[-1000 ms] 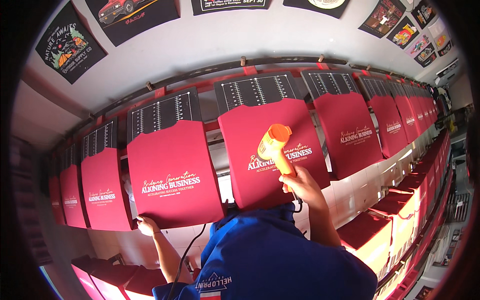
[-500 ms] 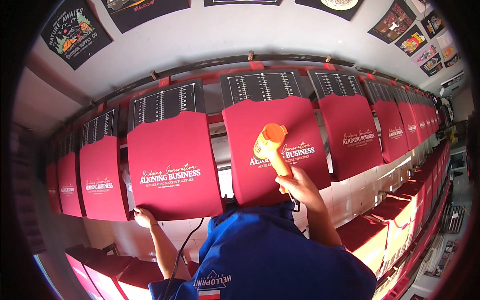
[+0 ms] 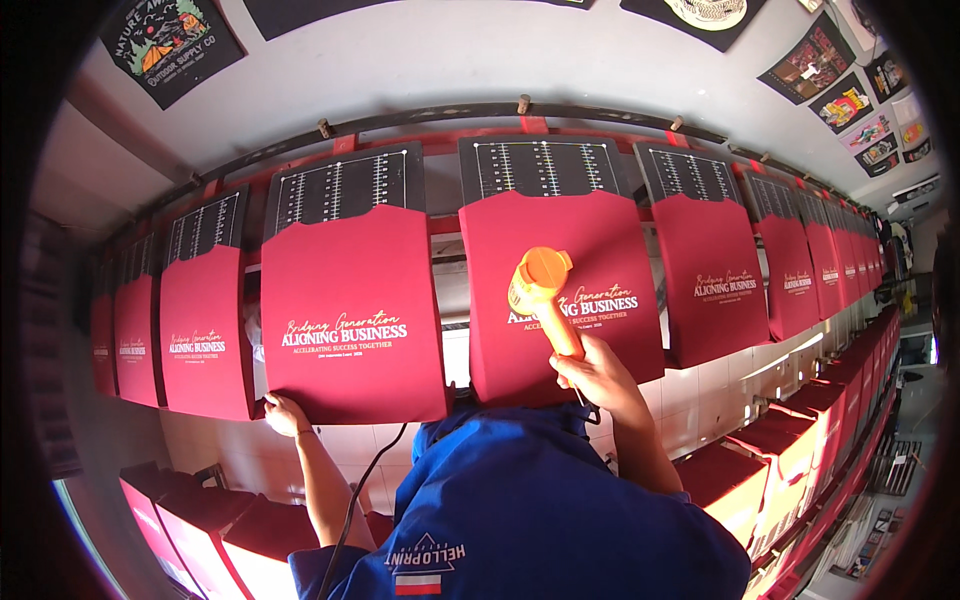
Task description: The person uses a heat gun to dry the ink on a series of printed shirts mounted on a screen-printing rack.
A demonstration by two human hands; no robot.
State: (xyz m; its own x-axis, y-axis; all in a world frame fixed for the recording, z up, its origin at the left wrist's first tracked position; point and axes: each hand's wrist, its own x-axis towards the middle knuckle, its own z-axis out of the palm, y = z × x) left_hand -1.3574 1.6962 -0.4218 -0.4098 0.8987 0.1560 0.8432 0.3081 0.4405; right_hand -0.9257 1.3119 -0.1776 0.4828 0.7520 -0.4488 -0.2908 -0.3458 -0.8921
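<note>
My right hand [image 3: 603,378] is wrapped round the handle of an orange heat gun [image 3: 546,290], its round head up over a red T-shirt [image 3: 560,232]. The heat gun covers part of that shirt's white and gold print. To the left, a second red T-shirt [image 3: 350,270] lies stretched over a black printing board [image 3: 345,192] with white ruler marks. At that board's near left corner, my left hand [image 3: 287,413] is closed on the edge, the fingertips partly hidden. A dark cord [image 3: 365,478] runs down beside my left arm.
More boards with red shirts [image 3: 205,320] stretch away left and right along a red and black rail [image 3: 525,125]. Behind me stands another row of red-covered boards [image 3: 725,475], partly sunlit. Dark printed sheets [image 3: 170,50] hang on the pale wall [image 3: 400,75].
The view has shifted slightly, so the boards sit a little further right and higher. The heat gun stays over the same shirt, and my left hand keeps to the same corner.
</note>
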